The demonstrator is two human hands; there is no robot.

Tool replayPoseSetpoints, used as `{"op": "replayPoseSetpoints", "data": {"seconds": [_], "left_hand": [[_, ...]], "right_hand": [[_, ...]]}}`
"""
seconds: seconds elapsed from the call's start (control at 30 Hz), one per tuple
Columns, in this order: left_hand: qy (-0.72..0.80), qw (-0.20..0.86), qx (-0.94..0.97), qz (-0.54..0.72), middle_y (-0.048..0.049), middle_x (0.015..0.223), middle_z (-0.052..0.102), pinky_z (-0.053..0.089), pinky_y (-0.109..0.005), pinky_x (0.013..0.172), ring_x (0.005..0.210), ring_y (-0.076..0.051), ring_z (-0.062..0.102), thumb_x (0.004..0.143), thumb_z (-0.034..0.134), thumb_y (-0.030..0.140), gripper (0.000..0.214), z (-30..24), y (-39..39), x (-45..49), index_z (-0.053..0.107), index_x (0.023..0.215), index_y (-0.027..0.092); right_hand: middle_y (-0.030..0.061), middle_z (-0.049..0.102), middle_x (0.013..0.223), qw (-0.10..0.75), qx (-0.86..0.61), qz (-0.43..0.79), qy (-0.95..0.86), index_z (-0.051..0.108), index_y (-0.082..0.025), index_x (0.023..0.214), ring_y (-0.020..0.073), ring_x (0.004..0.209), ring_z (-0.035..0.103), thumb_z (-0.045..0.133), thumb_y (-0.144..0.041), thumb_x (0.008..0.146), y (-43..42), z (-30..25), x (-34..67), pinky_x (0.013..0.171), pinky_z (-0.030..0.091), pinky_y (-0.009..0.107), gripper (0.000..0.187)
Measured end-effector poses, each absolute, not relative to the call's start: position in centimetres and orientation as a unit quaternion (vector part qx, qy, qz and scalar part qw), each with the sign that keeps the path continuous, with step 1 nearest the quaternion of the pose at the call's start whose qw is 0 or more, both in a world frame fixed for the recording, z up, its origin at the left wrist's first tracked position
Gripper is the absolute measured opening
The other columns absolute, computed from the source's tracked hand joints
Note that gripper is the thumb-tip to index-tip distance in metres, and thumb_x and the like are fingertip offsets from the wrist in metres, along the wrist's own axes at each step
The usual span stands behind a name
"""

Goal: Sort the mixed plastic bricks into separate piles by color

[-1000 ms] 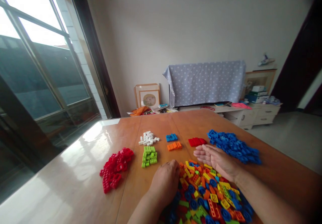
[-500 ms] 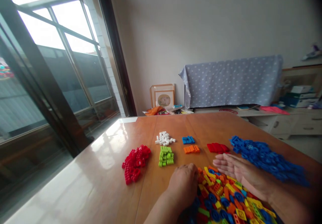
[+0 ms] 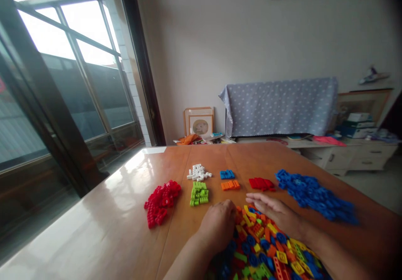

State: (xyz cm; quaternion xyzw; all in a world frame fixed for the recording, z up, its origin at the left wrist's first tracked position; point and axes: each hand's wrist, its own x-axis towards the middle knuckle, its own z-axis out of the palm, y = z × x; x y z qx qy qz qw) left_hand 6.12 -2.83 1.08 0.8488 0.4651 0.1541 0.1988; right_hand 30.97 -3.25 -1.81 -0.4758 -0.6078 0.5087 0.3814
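Note:
A mixed heap of toy building bricks (image 3: 260, 240) in yellow, orange, blue, green and red lies at the near edge of the table. My left hand (image 3: 218, 225) rests against the heap's left side, back of the hand up. Its fingers bend down out of sight, so whether they grip a brick is hidden. Along the heap's far right side lies my right hand (image 3: 279, 213), open, with its fingers stretched out and pointing left. It holds nothing that I can see. Small red bricks (image 3: 261, 184) lie just beyond its fingertips.
Sorted piles stand on the wooden table (image 3: 119, 225): rose-red bricks (image 3: 161, 202), white bricks (image 3: 199, 172), lime-green bricks (image 3: 199, 194), small blue bricks (image 3: 227, 174), orange bricks (image 3: 230, 185) and a long blue pile (image 3: 314, 194) at right. A cabinet (image 3: 361, 156) stands behind.
The view has shifted, so the table's contents appear further left and more of the wall frame shows. My right hand has drawn slightly nearer the left one over the heap.

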Motion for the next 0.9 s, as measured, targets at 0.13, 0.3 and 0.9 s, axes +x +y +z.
{"op": "replayPoseSetpoints", "data": {"seconds": [0.13, 0.3, 0.9], "left_hand": [[0.448, 0.190, 0.855, 0.181, -0.0064, 0.104, 0.069, 0.044, -0.025, 0.078, 0.093, -0.018, 0.062, 0.101, 0.035, 0.033, 0.023, 0.4, -2.6, 6.1, 0.055, 0.104, 0.023], [0.434, 0.181, 0.865, 0.177, -0.0058, 0.100, 0.068, 0.043, -0.025, 0.077, 0.091, -0.018, 0.061, 0.100, 0.038, 0.031, 0.020, 0.3, -2.5, 6.0, 0.056, 0.102, 0.022], [0.401, 0.223, 0.842, 0.284, -0.0030, 0.090, 0.065, 0.042, -0.026, 0.071, 0.083, -0.017, 0.059, 0.093, 0.051, 0.025, 0.011, 2.7, -3.8, 7.1, 0.057, 0.102, 0.021]], "right_hand": [[0.0121, 0.060, 0.141, 0.350, -0.464, 0.468, -0.665, 0.055, -0.021, 0.140, 0.0270, 0.135, 0.051, 0.054, -0.055, 0.094, -3.9, -0.9, 30.1, 0.114, 0.038, 0.045, 0.057], [0.0108, 0.062, 0.138, 0.335, -0.459, 0.424, -0.705, 0.050, -0.023, 0.145, 0.0257, 0.132, 0.054, 0.048, -0.052, 0.097, -4.4, -0.1, 29.3, 0.112, 0.040, 0.045, 0.056], [0.0011, 0.073, 0.095, 0.359, -0.480, 0.235, -0.765, 0.074, -0.023, 0.104, 0.0170, 0.087, 0.065, 0.064, -0.033, 0.089, -5.5, 2.4, 28.4, 0.078, 0.049, 0.025, 0.020]]}}
